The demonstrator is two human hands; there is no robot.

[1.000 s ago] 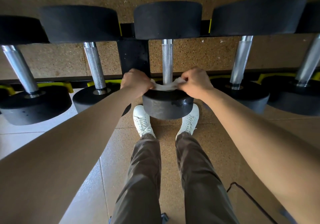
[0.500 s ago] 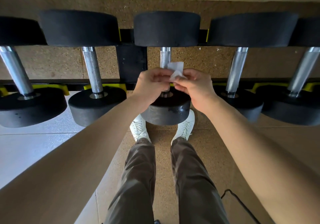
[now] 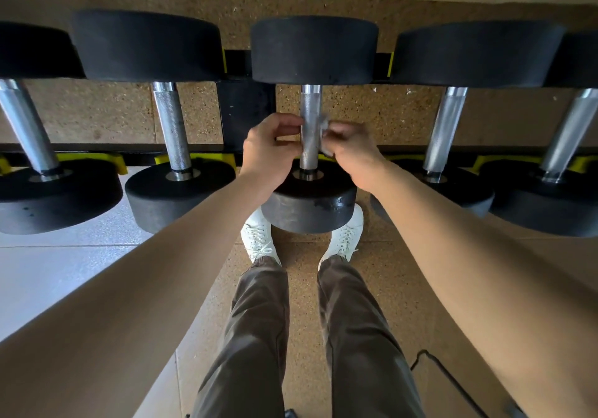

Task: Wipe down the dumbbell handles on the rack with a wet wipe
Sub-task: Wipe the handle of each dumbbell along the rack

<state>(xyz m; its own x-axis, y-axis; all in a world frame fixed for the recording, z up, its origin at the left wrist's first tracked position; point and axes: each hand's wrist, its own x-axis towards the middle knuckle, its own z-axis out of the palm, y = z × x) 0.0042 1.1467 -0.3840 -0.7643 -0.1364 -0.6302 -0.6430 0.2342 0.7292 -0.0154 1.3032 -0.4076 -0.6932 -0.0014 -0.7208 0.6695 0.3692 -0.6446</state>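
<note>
Hands parted since earlier, now flanking centre handle (image 3: 310, 107) on rack (image 3: 246, 116). Right hand (image 3: 352, 155) pinches wet wipe (image 3: 324, 126) beside it; left hand (image 3: 271, 152) curled, grip unclear. Neighbour dumbbells (image 3: 171, 126) either side. Handle's long axis runs away from person.

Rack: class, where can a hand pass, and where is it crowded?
Free: between second handle and post; between middle handle and fourth handle. Crowded: middle handle, with left hand, right hand and wipe around it.

The right hand (image 3: 352, 154) is pinching a wet wipe (image 3: 324, 126) at the right side of the middle dumbbell handle (image 3: 310, 107). The left hand (image 3: 268, 155) is touching the handle's left side with curled fingers, in front of the black rack (image 3: 247, 113).
</note>
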